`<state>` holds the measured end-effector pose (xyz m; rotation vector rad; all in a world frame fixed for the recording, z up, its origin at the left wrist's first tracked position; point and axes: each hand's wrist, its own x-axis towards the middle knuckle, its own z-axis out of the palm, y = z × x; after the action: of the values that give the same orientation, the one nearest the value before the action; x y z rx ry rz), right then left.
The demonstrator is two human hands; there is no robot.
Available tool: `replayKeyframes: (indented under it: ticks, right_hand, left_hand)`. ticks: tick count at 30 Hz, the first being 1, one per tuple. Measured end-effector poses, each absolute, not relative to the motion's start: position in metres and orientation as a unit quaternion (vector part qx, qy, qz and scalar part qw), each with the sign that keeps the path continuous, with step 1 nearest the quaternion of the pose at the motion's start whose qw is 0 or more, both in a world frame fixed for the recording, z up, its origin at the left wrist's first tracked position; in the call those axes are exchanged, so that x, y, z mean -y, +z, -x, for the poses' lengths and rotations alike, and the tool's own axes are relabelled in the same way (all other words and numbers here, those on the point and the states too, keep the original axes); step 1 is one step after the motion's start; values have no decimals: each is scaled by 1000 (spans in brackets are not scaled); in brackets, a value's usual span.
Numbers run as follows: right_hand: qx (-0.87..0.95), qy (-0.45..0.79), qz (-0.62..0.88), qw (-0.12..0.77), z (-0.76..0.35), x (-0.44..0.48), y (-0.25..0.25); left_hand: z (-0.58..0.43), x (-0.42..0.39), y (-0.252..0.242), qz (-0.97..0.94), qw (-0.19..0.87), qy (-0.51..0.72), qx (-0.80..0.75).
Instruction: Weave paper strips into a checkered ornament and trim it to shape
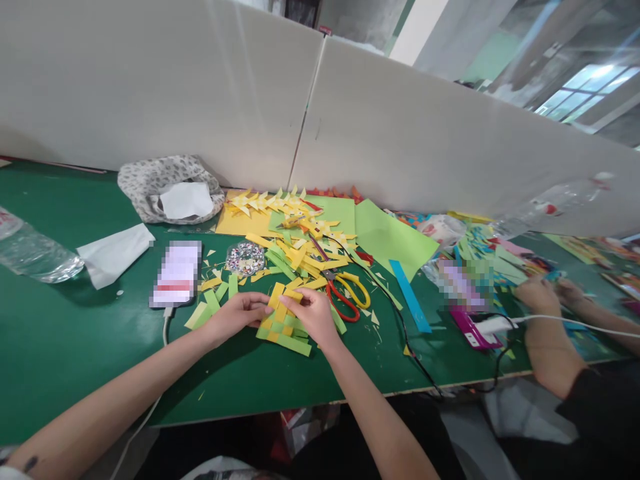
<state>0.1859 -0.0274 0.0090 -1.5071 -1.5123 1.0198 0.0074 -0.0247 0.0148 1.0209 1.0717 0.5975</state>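
Between my two hands is a small woven piece of yellow and green paper strips (279,327), held just above the green table. My left hand (245,312) pinches its upper left edge between thumb and fingers. At the upper right, my right hand (313,312) grips it, thumb lying on top. Loose green strips stick out from under the weave. Just right of my right hand lie scissors (350,297) with red and yellow handles. Behind my hands is a heap of yellow paper strips (305,261), along with folded yellow pieces (265,201).
A charging phone (176,275), tissue (117,253), water bottle (37,250) and spotted cloth bag (145,180) stand left. Right are green paper sheets (395,237), a blue strip (411,297), a black cable and a power strip (473,330). Another person's hands (543,297) work at far right.
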Motion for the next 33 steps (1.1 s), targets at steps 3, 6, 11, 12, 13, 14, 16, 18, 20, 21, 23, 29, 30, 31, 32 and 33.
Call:
replayKeyframes:
  ticks: [3,6,11,12,13,14,16,18,20,21,23,29,30,31,32,33]
  right_hand:
    - [588,412,580,385,-185,28,7]
    - [588,407,582,386,-185,29,5]
    - [591,384,591,392,-181,31,4]
    - [592,382,591,392,-180,31,5]
    - [592,385,590,392,-180,31,6]
    - [589,394,587,392,-179,31,7]
    - [575,435,573,390,-182,29,11]
    - [562,479,558,379,-188,24,15]
    - [564,495,554,359,-196,20,18]
    - [569,497,555,349,-200,18,19]
    - [567,492,563,345,-204,16,18]
    - [560,476,571,367,-200,20,12]
    - [561,472,569,373,-199,20,12]
    - [563,467,567,378,-198,21,12]
    - [567,463,565,381,-196,21,12]
    - [570,458,564,384,-195,22,13]
  left_hand:
    - [-7,24,13,-459,710,259,-467]
    - [-6,24,8,-471,715,255,-450]
    - [-7,24,4,-466,716,251,-456]
    - [-8,24,4,-464,716,250,-458]
    - [-8,24,5,-464,716,250,-458]
    - [-8,24,5,-466,715,249,-458]
    - [-8,24,6,-476,707,254,-457]
    - [-7,23,6,-493,692,266,-454]
    - [-6,23,6,-508,678,280,-451]
    - [-6,23,6,-513,673,285,-451]
    - [-5,22,6,-520,667,286,-451]
    - [-6,24,8,-534,662,283,-443]
    - [-6,24,9,-531,665,283,-443]
    - [-6,24,10,-526,669,285,-441]
    - [-7,24,10,-520,676,287,-436]
    - [-7,24,10,-513,685,289,-429]
